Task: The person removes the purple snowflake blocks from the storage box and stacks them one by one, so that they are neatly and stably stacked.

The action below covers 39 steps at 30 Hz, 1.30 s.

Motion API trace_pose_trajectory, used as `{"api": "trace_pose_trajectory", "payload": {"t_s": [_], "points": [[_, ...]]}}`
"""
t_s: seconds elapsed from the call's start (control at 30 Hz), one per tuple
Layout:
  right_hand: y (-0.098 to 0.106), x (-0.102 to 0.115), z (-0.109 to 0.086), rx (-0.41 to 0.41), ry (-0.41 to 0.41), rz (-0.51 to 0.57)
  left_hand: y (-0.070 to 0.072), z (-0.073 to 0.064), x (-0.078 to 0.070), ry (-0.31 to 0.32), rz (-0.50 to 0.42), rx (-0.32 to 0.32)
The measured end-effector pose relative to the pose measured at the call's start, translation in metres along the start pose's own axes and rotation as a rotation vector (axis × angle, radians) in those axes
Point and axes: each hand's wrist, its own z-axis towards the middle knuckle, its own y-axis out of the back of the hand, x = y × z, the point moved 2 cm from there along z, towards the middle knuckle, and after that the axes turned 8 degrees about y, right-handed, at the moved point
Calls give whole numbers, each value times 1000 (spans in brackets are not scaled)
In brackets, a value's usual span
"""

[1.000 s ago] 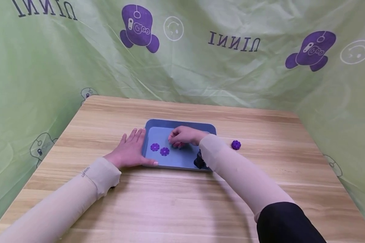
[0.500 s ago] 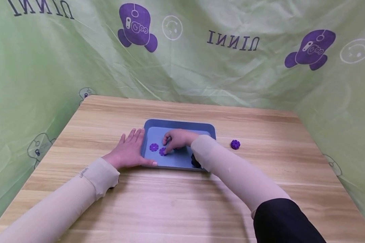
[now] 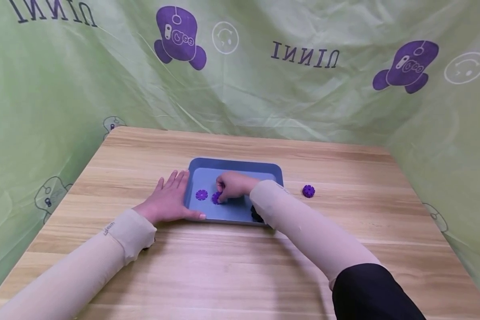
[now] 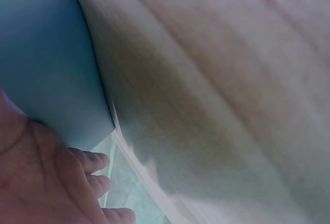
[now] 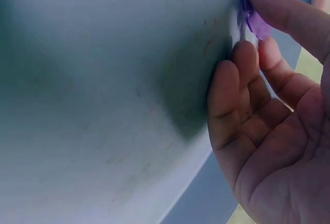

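My right hand [image 3: 235,184] reaches into a shallow blue tray [image 3: 240,165], its thumb and forefinger pinching a purple notched building disc [image 3: 215,198]. The right wrist view shows the thumb tip on the face of this disc [image 5: 259,24] and the other fingers curled beneath. A second purple notched disc [image 3: 202,195] lies flat in the tray, just left of the pinched one. At the tray's left side, my left hand [image 3: 168,200] is spread, with fingers along the edge and thumb across the near left corner.
Right of the tray, a small stack of purple notched discs [image 3: 309,191] stands on the wooden table [image 3: 232,266]. A printed green curtain [image 3: 240,98] hangs behind the table and at both sides.
My right hand has come left and nearer from the tray's middle to the right-hand disc, and now pinches it. My left hand stays in place at the tray.
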Motion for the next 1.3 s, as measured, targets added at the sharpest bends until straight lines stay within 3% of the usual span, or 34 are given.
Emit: {"api": "trace_pose_trajectory", "payload": {"t_s": [0.33,0.57,0.9,1.3], "points": [[8,-13,-13,-12,-11,57,-1,-2,-2,6,-6,-4],[14,-17,-25,-52,-53,153,-3,-3,-2,11,-12,-2],[19,-26,-37,-62,-59,169,-4,-6,-2,0,-5,-11],[41,-53,-69,-141,-93,187,0,-3,-4,-38,68,-56]]}}
